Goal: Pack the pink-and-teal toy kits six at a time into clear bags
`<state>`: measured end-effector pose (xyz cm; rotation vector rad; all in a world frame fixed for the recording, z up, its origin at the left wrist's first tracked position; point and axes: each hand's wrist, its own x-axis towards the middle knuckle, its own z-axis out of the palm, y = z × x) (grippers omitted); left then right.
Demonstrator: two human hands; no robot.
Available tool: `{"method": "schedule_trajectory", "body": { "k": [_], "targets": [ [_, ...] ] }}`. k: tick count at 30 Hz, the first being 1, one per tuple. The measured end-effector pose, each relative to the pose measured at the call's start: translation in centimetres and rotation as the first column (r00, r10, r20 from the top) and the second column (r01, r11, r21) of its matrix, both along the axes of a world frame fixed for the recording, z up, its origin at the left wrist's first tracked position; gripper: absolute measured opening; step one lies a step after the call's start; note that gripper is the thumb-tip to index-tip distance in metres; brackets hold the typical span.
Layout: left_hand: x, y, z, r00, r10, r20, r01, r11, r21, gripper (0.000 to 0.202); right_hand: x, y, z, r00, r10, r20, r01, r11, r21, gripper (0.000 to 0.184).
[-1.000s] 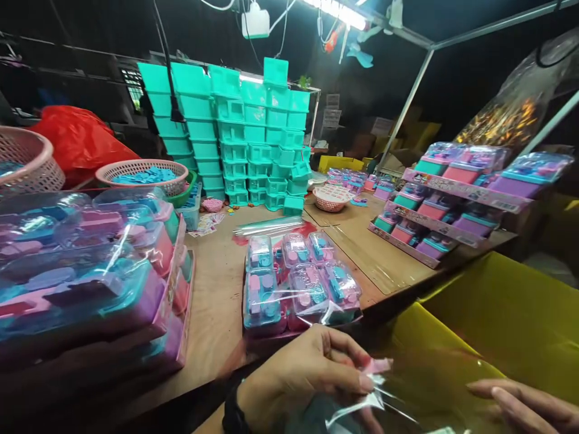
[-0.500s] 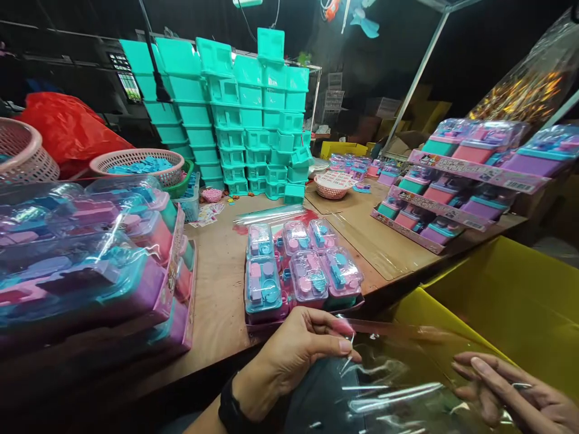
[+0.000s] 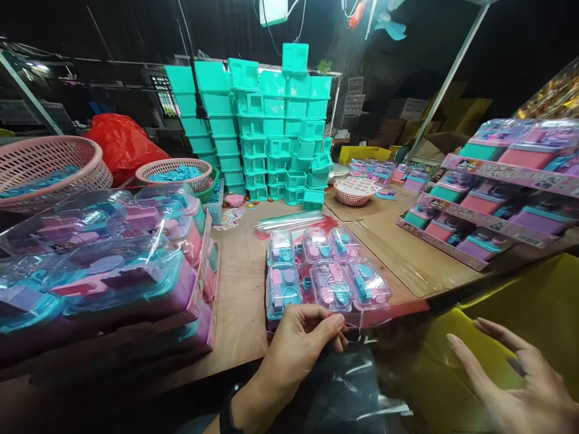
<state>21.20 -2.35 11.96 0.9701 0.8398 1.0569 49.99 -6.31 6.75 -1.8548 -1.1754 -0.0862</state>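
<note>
My left hand (image 3: 302, 346) is closed in a pinch on the edge of a clear plastic bag (image 3: 362, 386) that hangs below the table's front edge. Just beyond its knuckles lies a pack of toy sets (image 3: 323, 274) in pink and teal under clear blister covers. My right hand (image 3: 511, 380) is open at the lower right, fingers stretched out against the far side of the clear bag, over a yellow bin (image 3: 534, 301).
A tall stack of packed toy sets (image 3: 108, 265) fills the left of the wooden table (image 3: 239, 301). Teal boxes (image 3: 266, 126) are piled at the back, pink baskets (image 3: 45, 166) at left, more packs (image 3: 488, 193) at right.
My left hand has risen toward the table edge with the bag, close to the pack of toy sets. My right hand has spread open. The view has shifted left.
</note>
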Motion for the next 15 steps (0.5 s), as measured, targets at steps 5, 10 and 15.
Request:
{"method": "schedule_trajectory", "body": {
  "k": [5,10,15],
  "targets": [
    [0.1,-0.2,0.2,0.997,-0.016,-0.082,0.018,0.999,0.027,0.043,-7.8,0.5,2.9,0.762,0.578,0.292,-0.637,0.749,0.182,0.030],
    [-0.7,-0.8,0.6,0.997,-0.075,-0.004,0.075,0.995,0.059,0.044,-11.9,2.3,4.1,0.615,0.700,0.363,-0.785,0.588,0.197,0.018],
    [-1.5,-1.1,0.4,0.999,-0.053,-0.011,0.053,0.998,0.024,0.029,-12.5,3.0,3.9,0.652,0.623,0.431,-0.750,0.611,0.252,0.031]
  ]
}}
